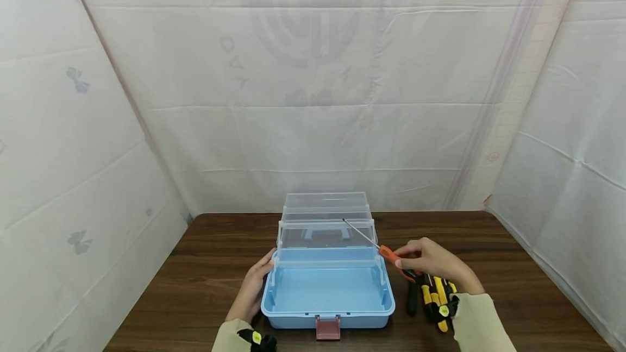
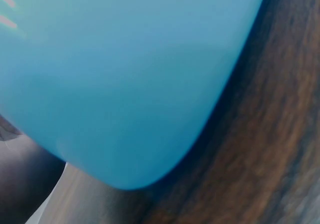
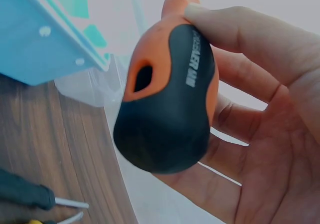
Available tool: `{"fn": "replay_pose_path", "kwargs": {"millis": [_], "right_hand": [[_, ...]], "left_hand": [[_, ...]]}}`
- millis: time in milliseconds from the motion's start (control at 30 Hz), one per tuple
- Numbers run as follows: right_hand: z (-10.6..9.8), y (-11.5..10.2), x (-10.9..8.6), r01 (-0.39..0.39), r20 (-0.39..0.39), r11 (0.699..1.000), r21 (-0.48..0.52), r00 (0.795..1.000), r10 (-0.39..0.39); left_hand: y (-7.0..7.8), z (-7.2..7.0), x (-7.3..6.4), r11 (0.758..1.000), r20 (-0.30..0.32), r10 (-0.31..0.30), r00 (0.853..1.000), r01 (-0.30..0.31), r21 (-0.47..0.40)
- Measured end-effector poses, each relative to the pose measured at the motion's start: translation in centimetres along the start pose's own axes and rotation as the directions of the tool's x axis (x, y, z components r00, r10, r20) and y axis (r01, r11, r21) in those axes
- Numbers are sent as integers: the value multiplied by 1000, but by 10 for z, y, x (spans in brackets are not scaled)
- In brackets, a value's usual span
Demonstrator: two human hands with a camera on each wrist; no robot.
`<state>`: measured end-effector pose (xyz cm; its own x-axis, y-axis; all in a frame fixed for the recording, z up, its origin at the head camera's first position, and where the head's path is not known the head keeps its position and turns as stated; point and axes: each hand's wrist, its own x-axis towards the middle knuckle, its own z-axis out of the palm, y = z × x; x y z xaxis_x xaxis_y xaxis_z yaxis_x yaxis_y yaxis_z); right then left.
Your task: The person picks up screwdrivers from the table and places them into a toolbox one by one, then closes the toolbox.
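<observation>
Head: right hand (image 1: 435,261) grips orange-black screwdriver (image 1: 389,255).

Tilted orange screwdriver (image 3: 172,86), open box (image 1: 326,290)

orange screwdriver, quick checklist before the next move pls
1. Screwdriver held: ok, the right hand grips its handle.
2. Box open: ok, clear upper part raised behind the blue base.
3. Latch undone: ok, hanging at the front.
4. Left hand at the box: ok, by its left side.
5. Screwdriver lying in the base: not ok, held up.
6. Shaft clear of the upper part: cannot tell, they overlap in the head view.
</observation>
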<state>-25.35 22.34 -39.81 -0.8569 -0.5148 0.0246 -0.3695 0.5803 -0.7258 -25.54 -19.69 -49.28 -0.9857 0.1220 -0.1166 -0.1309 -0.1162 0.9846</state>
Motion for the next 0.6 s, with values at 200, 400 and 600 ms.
{"fn": "replay_pose_path", "kwargs": {"millis": [200, 400, 600], "right_hand": [[7, -8, 7, 20, 21, 1000, -5, 1000, -20], [13, -13, 13, 58, 37, 998, -34, 998, -57], [19, -18, 18, 68, 62, 997, -24, 996, -67]], "left_hand": [[0, 0, 0, 1000, -6, -3, 1000, 3, -3], [0, 0, 0, 1000, -9, -4, 1000, 4, 0], [-1, 0, 0, 1000, 1, 0, 1000, 0, -11]]}}
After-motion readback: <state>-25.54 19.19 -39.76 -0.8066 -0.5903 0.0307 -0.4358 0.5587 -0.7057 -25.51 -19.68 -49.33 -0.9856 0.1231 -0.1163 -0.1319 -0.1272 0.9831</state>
